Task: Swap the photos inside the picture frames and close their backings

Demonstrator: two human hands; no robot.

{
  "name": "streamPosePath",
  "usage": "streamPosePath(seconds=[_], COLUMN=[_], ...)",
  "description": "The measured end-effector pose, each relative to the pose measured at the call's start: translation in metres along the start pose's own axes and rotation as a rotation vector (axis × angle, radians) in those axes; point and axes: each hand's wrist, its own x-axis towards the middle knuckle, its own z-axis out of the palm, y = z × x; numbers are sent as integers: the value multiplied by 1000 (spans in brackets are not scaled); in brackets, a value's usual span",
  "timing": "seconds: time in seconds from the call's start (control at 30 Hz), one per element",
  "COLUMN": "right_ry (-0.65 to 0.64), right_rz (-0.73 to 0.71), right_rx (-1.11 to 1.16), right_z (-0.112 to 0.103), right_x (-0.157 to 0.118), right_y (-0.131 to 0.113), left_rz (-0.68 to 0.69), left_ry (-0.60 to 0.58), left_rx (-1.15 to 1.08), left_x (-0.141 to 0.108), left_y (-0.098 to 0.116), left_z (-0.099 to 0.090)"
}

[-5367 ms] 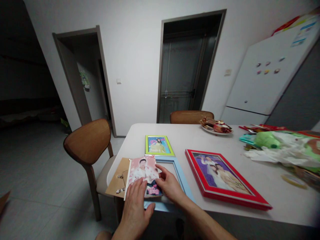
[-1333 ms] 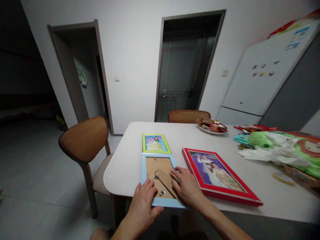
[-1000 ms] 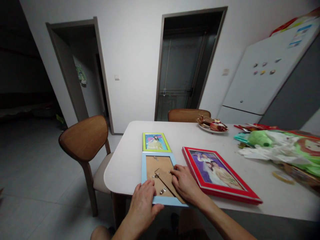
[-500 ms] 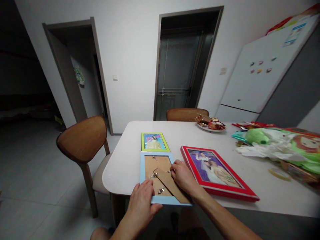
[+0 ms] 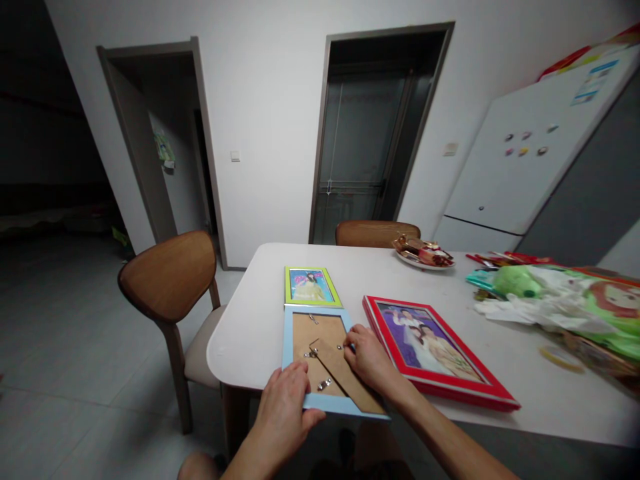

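A light blue photo frame [image 5: 289, 337] lies face down on the white table, its brown backing board and stand facing up, with small metal clips around it. My left hand [image 5: 285, 407] grips the frame's near left corner, thumb at the near edge. My right hand [image 5: 367, 353] is at the frame's right side, fingers curled by a metal clip; whether they pinch it is hidden. Touching the blue frame's far edge is a green frame [image 5: 311, 287] with a photo facing up. To the right lies a red frame [image 5: 435, 340] with a photo facing up.
On the table are a plate [image 5: 425, 263] of wrapped items, a green and white plastic bag [image 5: 555, 293] and a tape roll [image 5: 561, 359]. Wooden chairs stand at the left [image 5: 173, 277] and far side [image 5: 377, 233]. A white refrigerator [image 5: 510, 173] is at the right.
The camera view has shifted slightly, so the scene sits a little lower and to the right. Both hands stay at nearly the same places on the blue frame.
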Motion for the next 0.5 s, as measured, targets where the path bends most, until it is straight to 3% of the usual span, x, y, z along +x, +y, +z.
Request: streamPosePath(seconds=[0.23, 0.33, 0.5], right_ry=[-9, 11, -76], right_rz=[2, -40, -85], right_rx=[20, 49, 48], right_z=[-8, -10, -1], right_x=[-5, -10, -7], right_y=[-7, -24, -53], left_rz=[1, -6, 7], left_ry=[-7, -8, -9], left_rx=[-6, -7, 17], left_x=[1, 1, 1], left_y=[-2, -3, -4], left_z=[0, 2, 4])
